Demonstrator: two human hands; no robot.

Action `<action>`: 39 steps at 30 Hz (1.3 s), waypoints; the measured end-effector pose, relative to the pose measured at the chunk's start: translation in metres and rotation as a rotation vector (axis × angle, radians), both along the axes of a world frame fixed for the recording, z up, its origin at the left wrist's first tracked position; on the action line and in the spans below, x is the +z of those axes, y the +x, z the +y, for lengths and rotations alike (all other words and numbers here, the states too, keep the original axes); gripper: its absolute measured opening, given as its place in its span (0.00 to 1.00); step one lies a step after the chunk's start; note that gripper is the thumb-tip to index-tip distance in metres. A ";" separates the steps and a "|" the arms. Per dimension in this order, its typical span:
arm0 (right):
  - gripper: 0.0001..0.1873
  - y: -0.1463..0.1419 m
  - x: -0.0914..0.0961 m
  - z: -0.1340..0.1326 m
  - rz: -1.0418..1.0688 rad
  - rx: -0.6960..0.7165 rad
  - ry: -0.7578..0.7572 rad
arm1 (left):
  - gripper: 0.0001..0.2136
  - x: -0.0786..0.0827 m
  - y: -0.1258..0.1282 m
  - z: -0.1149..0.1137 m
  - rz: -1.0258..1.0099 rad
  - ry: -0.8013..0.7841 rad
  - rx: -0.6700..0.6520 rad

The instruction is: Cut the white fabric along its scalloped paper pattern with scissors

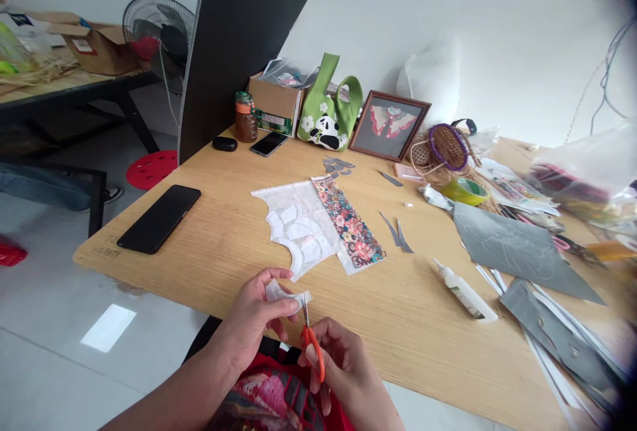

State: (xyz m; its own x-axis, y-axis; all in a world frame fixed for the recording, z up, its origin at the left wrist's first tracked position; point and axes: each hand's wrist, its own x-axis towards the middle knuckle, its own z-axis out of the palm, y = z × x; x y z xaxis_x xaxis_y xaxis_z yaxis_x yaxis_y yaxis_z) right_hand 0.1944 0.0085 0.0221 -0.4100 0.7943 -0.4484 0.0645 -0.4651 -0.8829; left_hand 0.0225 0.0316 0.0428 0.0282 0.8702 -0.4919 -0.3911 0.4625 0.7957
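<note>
My left hand [259, 308] pinches a small curved white piece [279, 293], fabric or paper, near the table's front edge. In my right hand [336, 355] is a pair of scissors [312, 351] with orange handles, their blades at the right end of that piece. Just beyond my hands lies a translucent white sheet [298, 200] with a scalloped left edge and several white cut shapes [298, 229] on it. A floral fabric strip [351, 222] lies along its right side.
On the wooden table [223, 212] are a black phone [159, 219], a glue bottle [465, 290], grey scraps [397, 232] and grey sheets [517, 245] at right. A framed piece [389, 126], a green panda bag [328, 113] and a drink bottle [245, 117] stand at the back.
</note>
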 end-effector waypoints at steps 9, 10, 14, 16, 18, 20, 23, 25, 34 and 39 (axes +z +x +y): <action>0.30 0.001 -0.001 -0.002 0.012 0.008 -0.013 | 0.25 0.000 0.001 -0.002 -0.011 -0.003 -0.018; 0.30 0.002 -0.001 -0.002 0.012 0.010 -0.016 | 0.25 0.000 0.001 -0.002 -0.013 -0.004 -0.016; 0.31 0.002 -0.002 -0.002 0.006 0.010 -0.022 | 0.25 0.001 0.001 -0.002 -0.018 -0.004 -0.021; 0.31 0.002 -0.002 -0.002 -0.001 0.009 -0.027 | 0.24 0.001 0.001 -0.002 -0.015 -0.006 -0.023; 0.32 0.001 -0.002 -0.001 -0.003 0.016 -0.031 | 0.24 0.001 0.001 -0.003 -0.008 -0.008 -0.020; 0.31 0.001 -0.002 -0.001 -0.005 0.017 -0.034 | 0.24 0.001 0.000 -0.003 0.000 -0.007 -0.019; 0.32 0.000 -0.002 -0.001 -0.009 0.012 -0.036 | 0.25 0.002 0.000 -0.002 0.012 -0.002 -0.011; 0.32 0.000 -0.002 -0.001 -0.015 0.010 -0.033 | 0.25 0.002 0.000 -0.002 0.022 -0.001 -0.011; 0.32 0.000 0.000 -0.001 -0.042 0.013 -0.024 | 0.25 0.003 0.000 -0.003 0.024 0.000 -0.013; 0.30 0.000 -0.002 -0.004 0.001 0.029 -0.026 | 0.24 0.004 -0.001 -0.003 0.031 -0.006 -0.014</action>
